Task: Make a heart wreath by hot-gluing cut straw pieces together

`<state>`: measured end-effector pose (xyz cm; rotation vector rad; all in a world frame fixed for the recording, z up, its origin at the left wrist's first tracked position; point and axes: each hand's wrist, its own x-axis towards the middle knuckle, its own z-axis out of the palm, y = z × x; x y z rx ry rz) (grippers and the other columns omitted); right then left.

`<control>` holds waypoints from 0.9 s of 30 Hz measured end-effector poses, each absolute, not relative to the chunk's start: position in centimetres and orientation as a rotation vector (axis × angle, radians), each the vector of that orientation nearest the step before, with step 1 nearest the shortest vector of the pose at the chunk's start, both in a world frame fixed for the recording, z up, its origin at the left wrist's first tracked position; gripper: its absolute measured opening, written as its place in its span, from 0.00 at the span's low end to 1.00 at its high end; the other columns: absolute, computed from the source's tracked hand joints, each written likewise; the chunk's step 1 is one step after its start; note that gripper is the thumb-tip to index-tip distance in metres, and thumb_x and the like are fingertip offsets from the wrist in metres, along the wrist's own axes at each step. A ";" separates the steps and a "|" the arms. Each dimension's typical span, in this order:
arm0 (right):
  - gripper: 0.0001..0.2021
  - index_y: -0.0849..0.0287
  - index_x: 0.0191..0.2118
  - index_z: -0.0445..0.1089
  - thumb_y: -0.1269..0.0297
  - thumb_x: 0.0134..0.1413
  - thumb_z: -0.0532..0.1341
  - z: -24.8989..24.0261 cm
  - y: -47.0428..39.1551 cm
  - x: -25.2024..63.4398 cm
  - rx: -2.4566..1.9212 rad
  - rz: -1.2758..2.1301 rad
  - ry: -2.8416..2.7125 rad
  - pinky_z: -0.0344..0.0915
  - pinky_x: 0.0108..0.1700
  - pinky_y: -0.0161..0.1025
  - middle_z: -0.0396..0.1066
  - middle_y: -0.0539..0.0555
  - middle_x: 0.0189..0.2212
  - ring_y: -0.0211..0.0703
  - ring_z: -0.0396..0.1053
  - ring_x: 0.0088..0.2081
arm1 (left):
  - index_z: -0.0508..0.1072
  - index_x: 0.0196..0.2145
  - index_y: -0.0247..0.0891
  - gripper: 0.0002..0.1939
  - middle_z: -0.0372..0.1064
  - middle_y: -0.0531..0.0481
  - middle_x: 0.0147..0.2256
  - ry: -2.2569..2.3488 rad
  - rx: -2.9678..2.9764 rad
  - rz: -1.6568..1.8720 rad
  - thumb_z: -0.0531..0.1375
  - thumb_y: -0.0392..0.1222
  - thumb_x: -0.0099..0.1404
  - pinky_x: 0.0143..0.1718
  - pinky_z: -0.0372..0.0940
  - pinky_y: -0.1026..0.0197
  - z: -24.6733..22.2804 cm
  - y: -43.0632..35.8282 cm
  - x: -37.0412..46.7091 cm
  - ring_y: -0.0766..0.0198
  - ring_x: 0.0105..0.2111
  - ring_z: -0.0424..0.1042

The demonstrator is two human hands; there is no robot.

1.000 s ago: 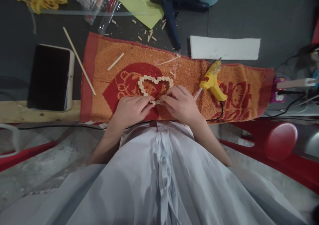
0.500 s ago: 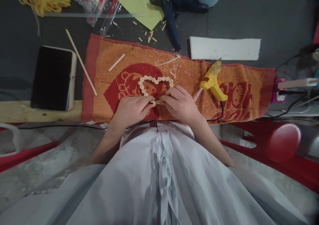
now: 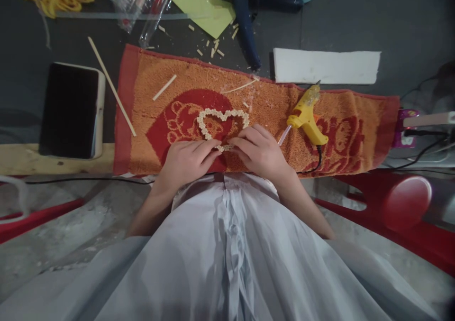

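Where the orange towel (image 3: 277, 107) comes closest to the person, I find the left hand (image 3: 190, 160) with thumb and forefinger closed in a pinch on the tip of a heart-shaped outline (image 3: 223, 117). The right hand (image 3: 265, 151) has its fingertips bunched on the same tip from the other side; its thumb is hidden from me. The outline, built of small pale pieces, lies on the towel's red print, left of the towel's middle.

Principal hazard, in my judgement: the joints under the fingers. Uneven pressure from the two sides could twist the tip or part a bond that has not set, and the soft pile gives little firm backing. If the towel bunches, the outline could skew with it.

Second hazard: the yellow glue gun (image 3: 307, 118) rests on the towel's right half, its nozzle at the towel's far edge and its glue stick (image 3: 285, 135) pointing back toward the right hand. A careless sweep of that hand, or a tug on the black cord (image 3: 319, 157) toward the towel's near edge, could drag it round. Whether the nozzle is hot, I cannot tell.

Minor: a short stick (image 3: 164, 87) lies loose on the towel's left half and could roll if the cloth is pulled.
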<state>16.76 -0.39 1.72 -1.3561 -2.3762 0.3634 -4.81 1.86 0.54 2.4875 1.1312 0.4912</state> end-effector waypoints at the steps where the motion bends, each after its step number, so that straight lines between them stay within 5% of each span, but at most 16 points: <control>1: 0.13 0.58 0.41 0.74 0.70 0.65 0.51 1.7 -0.4 16.8 -1.354 0.360 -2.375 0.64 0.40 0.42 0.71 0.57 0.34 0.46 0.61 0.36 | 0.75 0.44 0.40 0.12 0.80 0.51 0.37 1.140 2.480 0.490 0.55 0.45 0.69 0.34 0.65 0.62 0.6 1.8 -4.8 0.63 0.33 0.78; 13: 0.09 0.58 0.43 0.72 0.68 0.63 0.54 2.8 0.3 17.2 -1.349 0.443 -2.303 0.64 0.41 0.43 0.69 0.57 0.35 0.46 0.63 0.38 | 0.71 0.39 0.40 0.08 0.73 0.56 0.27 1.410 2.018 0.632 0.59 0.45 0.65 0.27 0.62 0.69 0.9 0.4 -4.8 0.72 0.24 0.69; 27: 0.07 0.56 0.41 0.71 0.66 0.63 0.56 3.7 1.0 17.7 -1.354 0.566 -2.229 0.63 0.45 0.45 0.68 0.56 0.37 0.47 0.65 0.41 | 0.77 0.38 0.39 0.10 0.77 0.50 0.33 1.285 2.339 0.623 0.56 0.41 0.68 0.33 0.64 0.64 0.5 -0.5 -4.9 0.65 0.32 0.74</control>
